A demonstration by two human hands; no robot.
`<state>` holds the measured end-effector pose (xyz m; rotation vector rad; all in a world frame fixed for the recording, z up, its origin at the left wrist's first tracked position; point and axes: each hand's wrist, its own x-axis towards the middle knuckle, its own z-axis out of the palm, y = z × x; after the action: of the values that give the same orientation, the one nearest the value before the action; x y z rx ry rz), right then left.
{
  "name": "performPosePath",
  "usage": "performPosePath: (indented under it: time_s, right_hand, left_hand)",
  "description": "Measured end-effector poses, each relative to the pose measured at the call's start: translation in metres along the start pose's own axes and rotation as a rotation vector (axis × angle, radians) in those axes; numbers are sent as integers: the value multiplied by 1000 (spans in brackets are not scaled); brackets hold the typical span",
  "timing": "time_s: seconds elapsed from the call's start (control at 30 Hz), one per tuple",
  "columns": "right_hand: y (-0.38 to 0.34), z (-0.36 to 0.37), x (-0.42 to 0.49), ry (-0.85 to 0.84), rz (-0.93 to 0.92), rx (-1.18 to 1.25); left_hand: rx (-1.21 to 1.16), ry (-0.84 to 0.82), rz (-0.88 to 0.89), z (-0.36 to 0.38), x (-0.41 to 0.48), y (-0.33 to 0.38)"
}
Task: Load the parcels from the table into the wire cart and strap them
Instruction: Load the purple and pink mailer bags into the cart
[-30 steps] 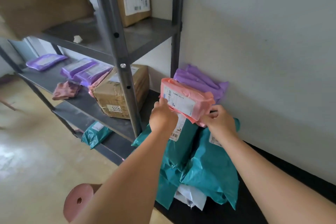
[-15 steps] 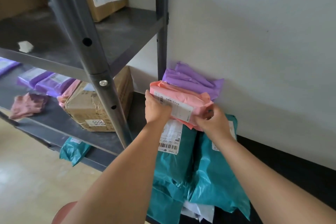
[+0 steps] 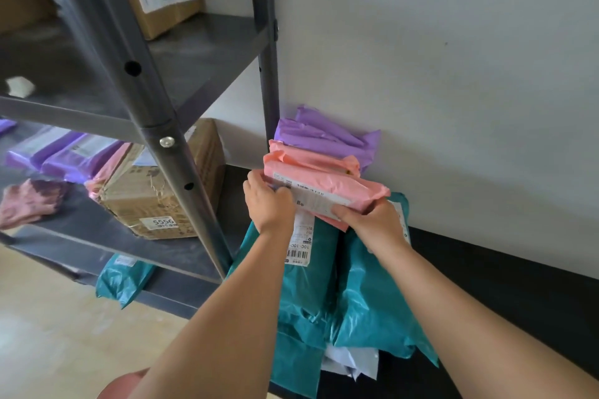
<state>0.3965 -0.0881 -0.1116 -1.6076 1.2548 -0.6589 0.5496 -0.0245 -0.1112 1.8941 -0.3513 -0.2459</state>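
Head view: gripping pink parcel with left hand at its 8 o'clock end and right hand at 4 o'clock, likely to lift it flat off teal bags on black bench, purple parcel at 12 o'clock.

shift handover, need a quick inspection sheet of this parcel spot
surface: black table against the white wall
job's things: pink parcel, label up, above teal parcels; purple parcel behind, at the wall; white parcel under the teal ones; wire cart and strap not seen
clutter: pink roll at the view's bottom edge
grippers: left hand and right hand each grip an end of the pink parcel
cables: nothing seen
surroundings: metal shelf rack to the left holding a cardboard box and more parcels; pale floor
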Motion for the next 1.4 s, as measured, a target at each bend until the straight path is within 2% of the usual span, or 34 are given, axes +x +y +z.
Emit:
performPosePath:
  time_s: [0.17, 0.37, 0.47, 0.6, 0.83, 1.07, 1.4]
  right_hand:
    - [-1, -27, -14, 24, -30, 170]
    - [7, -75, -42, 57, -15, 315]
    - [16, -106, -56, 76, -15, 324]
    - [32, -146, -78, 107, 26, 370]
    - [79, -220, -121, 191, 118, 379]
    - [124, -296, -169, 322, 178, 420]
    - [203, -408, -258, 525, 262, 343]
  left_hand:
    - [-101, 74, 51, 4, -28, 7]
    - [19, 79, 249, 14, -74, 24]
    - [-10, 94, 301, 23, -109, 35]
    - [-24, 13, 337, 35, -156, 45]
    - [-45, -150, 276, 64, -244, 49]
    - [-16, -280, 294, 100, -339, 50]
    - [-27, -553, 77, 156, -482, 47]
